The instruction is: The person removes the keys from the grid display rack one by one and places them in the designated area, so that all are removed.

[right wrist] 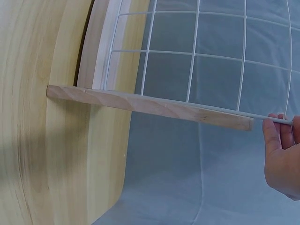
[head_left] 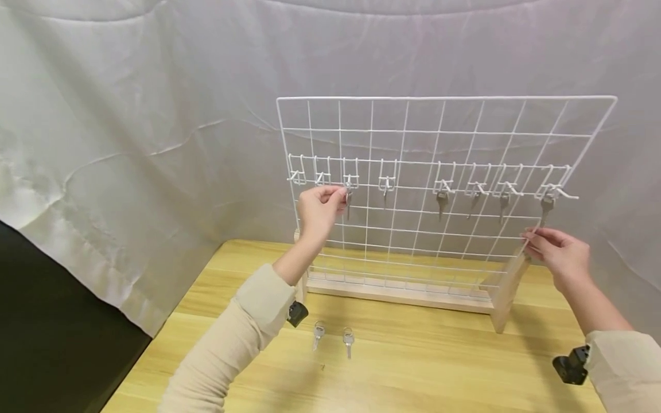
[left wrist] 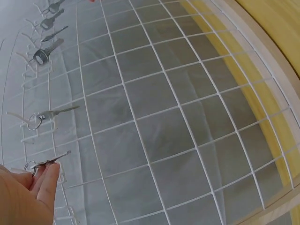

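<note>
A white wire grid [head_left: 408, 132] stands upright with a row of white hooks along it. My left hand [head_left: 319, 212] pinches a silver key [left wrist: 57, 158] at the third hook from the left [head_left: 351, 179]. Its ring [left wrist: 30, 166] is close to that hook; whether it hangs on the hook I cannot tell. Over at the right edge, my right hand [head_left: 560, 252] grips the grid's outer wire [right wrist: 262, 116] between thumb and fingers, below the rightmost hanging key [head_left: 547, 207]. More keys hang on hooks between the hands, including one key [head_left: 441, 203] right of centre.
Two keys with rings, a left one [head_left: 318, 334] and a right one [head_left: 348, 342], lie on the wooden table [head_left: 413, 355] before the grid. A wooden base [head_left: 403, 294] with side supports [head_left: 508, 292] holds the grid. Grey cloth [head_left: 206, 69] hangs behind.
</note>
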A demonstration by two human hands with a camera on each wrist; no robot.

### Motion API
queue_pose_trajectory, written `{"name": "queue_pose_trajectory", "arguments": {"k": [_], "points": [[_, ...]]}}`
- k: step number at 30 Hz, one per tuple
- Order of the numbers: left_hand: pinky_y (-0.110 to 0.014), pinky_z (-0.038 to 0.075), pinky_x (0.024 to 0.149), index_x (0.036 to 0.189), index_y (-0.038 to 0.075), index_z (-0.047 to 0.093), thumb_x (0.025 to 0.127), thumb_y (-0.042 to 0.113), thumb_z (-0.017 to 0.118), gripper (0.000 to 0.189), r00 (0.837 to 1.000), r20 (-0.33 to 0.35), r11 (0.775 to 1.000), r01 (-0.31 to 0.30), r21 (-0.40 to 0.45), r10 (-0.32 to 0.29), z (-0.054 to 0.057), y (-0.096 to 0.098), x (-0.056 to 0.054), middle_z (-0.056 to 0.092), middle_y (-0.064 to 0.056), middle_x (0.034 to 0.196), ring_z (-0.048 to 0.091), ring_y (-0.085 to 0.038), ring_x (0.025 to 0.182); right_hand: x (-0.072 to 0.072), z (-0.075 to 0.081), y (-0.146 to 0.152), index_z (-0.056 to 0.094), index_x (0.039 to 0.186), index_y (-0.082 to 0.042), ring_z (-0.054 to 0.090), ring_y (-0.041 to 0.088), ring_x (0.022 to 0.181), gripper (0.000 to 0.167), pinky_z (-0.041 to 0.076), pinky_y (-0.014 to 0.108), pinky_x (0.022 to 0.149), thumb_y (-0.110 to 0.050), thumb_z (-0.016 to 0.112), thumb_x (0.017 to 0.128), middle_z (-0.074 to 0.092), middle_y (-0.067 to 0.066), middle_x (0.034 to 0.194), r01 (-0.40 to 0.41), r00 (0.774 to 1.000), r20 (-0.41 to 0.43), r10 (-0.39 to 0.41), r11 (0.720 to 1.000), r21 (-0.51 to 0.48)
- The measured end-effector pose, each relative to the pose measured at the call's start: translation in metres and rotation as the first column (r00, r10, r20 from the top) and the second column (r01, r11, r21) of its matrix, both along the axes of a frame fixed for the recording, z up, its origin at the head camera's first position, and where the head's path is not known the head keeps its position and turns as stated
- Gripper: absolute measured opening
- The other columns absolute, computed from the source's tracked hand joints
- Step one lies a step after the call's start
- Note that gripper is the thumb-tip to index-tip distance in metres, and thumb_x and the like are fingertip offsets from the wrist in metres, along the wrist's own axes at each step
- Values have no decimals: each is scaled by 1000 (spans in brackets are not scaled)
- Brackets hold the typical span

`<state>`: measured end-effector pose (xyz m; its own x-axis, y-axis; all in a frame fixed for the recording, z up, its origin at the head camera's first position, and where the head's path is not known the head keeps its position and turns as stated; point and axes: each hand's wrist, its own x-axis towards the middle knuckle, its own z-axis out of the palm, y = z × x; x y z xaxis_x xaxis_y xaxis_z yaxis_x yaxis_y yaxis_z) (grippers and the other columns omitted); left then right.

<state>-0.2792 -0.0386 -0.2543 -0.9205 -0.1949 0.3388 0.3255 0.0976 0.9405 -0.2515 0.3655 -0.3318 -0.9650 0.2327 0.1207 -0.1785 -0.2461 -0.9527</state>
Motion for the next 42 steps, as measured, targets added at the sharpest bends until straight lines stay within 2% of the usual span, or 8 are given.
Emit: {"name": "queue_pose_trajectory", "arguments": {"k": [6,9,16,18,26,31,36,42], "points": [[-28,59,65,92,-7,68,86,7,64,17,999,38,1000,23,4,-23,4,-1,2,69,-24,90,69,-36,81,-1,1,-2,72,77,-14,68,4,64,24,56,16,60,6,59,85,71,-7,72,5,1000,-14,-5,1000,-13],[-24,58,63,93,-6,68,86,7,64,16,999,45,1000,16,13,-17,5,-1,2,69,-24,90,70,-34,80,-1,1,-3,72,76,-13,68,5,63,28,56,17,60,8,57,86,71,-7,72,-1,1000,-24,0,1000,-18],[-23,58,63,93,-8,66,86,5,63,16,1000,7,998,26,55,-27,8,-3,4,68,-26,90,70,-34,80,-1,2,-3,72,76,-14,68,4,64,29,56,16,59,8,55,86,71,-7,72,-1,1000,-14,1,1000,-21],[-23,58,63,93,-9,66,86,5,63,16,999,0,997,33,67,-33,8,-3,4,68,-26,90,70,-31,78,-1,1,-2,72,77,-14,68,4,64,28,56,16,58,7,56,86,71,-7,72,-1,1000,-12,1,1000,-20],[-26,59,63,94,-9,65,85,5,64,17,997,-5,989,75,131,-75,8,-4,7,68,-27,91,66,-7,59,-1,-1,-2,72,77,-14,68,4,64,27,56,16,59,7,57,86,71,-7,71,-3,999,-39,2,1000,-18],[-28,59,65,95,-10,65,85,4,64,18,991,-29,978,136,155,-133,5,-4,9,67,-28,91,65,-5,59,0,-1,-2,72,77,-14,68,3,64,26,55,16,59,6,57,86,71,-7,72,0,999,-39,-1,1000,-12],[-30,59,67,95,-12,63,86,3,63,18,979,-46,966,202,161,-197,-5,-5,13,67,-28,89,68,-9,62,1,1,-3,72,77,-14,68,3,64,26,55,15,59,6,57,86,71,-8,72,2,1000,-15,-2,1000,-10],[-28,59,68,98,-12,62,86,6,63,21,973,31,959,221,177,-230,-36,-6,15,68,-25,89,68,-9,63,0,0,-3,72,76,-14,68,3,64,25,55,16,59,6,60,84,71,-8,71,8,1000,-16,-8,1000,-8]]}}
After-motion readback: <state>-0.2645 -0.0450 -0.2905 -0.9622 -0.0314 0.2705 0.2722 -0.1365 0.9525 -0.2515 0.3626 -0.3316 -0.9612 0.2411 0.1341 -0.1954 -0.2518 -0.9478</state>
